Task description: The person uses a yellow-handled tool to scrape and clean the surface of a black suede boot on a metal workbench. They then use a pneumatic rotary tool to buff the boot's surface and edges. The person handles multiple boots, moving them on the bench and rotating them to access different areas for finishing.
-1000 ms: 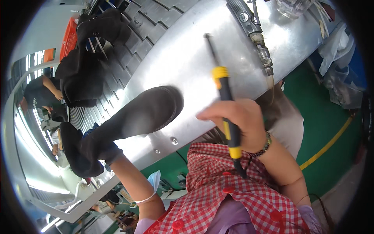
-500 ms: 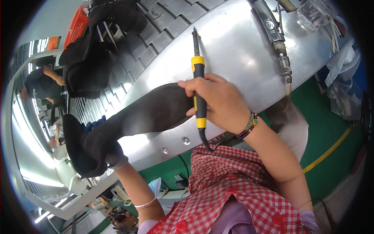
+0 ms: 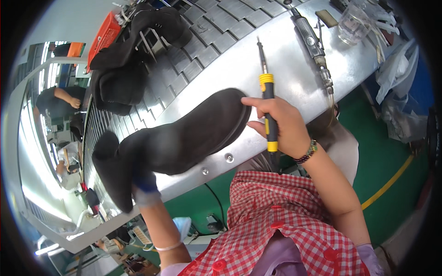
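Note:
A tall black boot (image 3: 184, 138) lies across the metal table's edge, its rounded toe and sole rim toward the right, its shaft bent down at the left. My left hand (image 3: 146, 186), in a blue and grey glove and blurred, grips the shaft; its fingers are mostly hidden by the boot. In my right hand (image 3: 287, 126) is a soldering iron (image 3: 269, 110) with a black and yellow handle, its thin tip pointing away from me above the bright metal. The right index fingertip touches or nearly touches the boot's toe.
Beyond the metal table (image 3: 285, 55) runs a slatted metal conveyor (image 3: 212, 34) carrying more black boots (image 3: 122, 78). An air tool (image 3: 311, 41) with a hose lies at the far right, near a clear plastic cup (image 3: 354, 23). A red basket (image 3: 103, 37) stands far left. Plastic bags (image 3: 400, 87) hang at right.
The boot has turned so that its sole rim faces more to the right, and it has shifted right. My right hand and the soldering iron have moved right in the picture.

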{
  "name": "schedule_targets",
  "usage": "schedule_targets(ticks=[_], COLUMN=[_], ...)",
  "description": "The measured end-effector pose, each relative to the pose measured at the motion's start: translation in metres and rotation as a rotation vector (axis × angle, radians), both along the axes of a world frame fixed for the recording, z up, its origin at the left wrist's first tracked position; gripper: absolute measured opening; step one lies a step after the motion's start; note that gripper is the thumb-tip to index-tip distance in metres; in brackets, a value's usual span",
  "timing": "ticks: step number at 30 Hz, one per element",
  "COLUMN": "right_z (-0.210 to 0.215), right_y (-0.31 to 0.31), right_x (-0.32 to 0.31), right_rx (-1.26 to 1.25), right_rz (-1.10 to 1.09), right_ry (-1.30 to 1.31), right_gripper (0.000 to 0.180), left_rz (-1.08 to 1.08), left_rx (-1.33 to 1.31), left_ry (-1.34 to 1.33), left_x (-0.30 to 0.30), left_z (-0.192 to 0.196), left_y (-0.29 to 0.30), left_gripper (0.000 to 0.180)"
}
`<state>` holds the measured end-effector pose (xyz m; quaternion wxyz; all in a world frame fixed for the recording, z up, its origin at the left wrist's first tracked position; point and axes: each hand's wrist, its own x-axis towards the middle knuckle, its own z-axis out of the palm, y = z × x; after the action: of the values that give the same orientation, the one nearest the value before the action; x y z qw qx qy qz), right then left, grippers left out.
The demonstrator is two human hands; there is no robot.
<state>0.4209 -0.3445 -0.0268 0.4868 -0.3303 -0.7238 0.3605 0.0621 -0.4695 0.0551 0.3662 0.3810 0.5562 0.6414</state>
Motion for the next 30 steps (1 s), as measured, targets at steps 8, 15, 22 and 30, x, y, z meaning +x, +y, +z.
schedule_targets(ticks=[8, 15, 22, 30], right_z=[-0.002, -0.001, 0.001, 0.016], right_y=[-0.026, -0.023, -0.019, -0.009], right_x=[0.016, 0.011, -0.016, -0.040], right_rx=[0.046, 0.099, -0.004, -0.184], right_rz=[-0.137, -0.122, -0.077, -0.045], right_ry=[0.083, 0.094, 0.051, 0.048], right_gripper=[0.035, 0.036, 0.052, 0.058], left_rz=[0.181, 0.358, 0.400, 0.385], left_rx=[-0.111, -0.035, -0.013, -0.028], left_ry=[-0.853, -0.701, -0.590, -0.497], left_x=[0.122, 0.160, 0.159, 0.154], left_z=[0.009, 0.007, 0.003, 0.002], left_y=[-0.057, -0.063, -0.064, -0.065], left_gripper=[0.050, 0.049, 0.052, 0.053])
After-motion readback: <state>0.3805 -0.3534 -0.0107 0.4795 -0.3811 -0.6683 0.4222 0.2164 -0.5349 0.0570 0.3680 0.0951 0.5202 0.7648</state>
